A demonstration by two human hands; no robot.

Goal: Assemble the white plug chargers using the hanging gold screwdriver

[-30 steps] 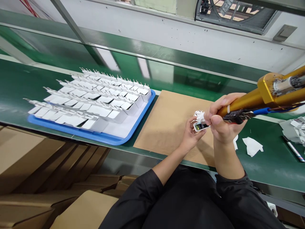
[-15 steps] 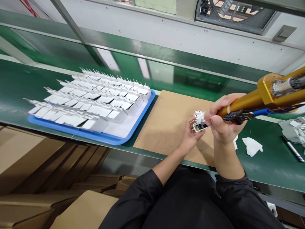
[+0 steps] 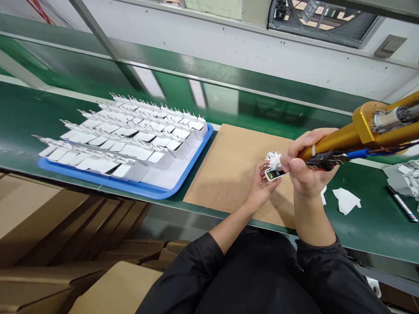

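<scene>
My left hand (image 3: 259,187) is closed around a small white plug-in adapter housing (image 3: 269,176). The housing's open side faces up, and dark and yellow-green parts show inside. My right hand (image 3: 309,168) is wrapped around a gold cylindrical tool (image 3: 337,138) with blue and black wiring along its side. The tool's front end, covered in crumpled white material (image 3: 273,158), meets the housing close to my left fingertips. Whether its tip enters the housing is hidden. Both hands are above a brown cardboard sheet (image 3: 225,174).
A blue tray (image 3: 183,183) on the left holds rows of similar white adapter housings (image 3: 131,135), pins upward. Torn white paper (image 3: 347,200), a marker (image 3: 402,204) and a pile of white scraps (image 3: 404,176) lie on the green bench at right. Cardboard boxes (image 3: 108,285) stand below left.
The housing in my left hand has shifted very slightly to the left. The tool and my right hand stay almost still.
</scene>
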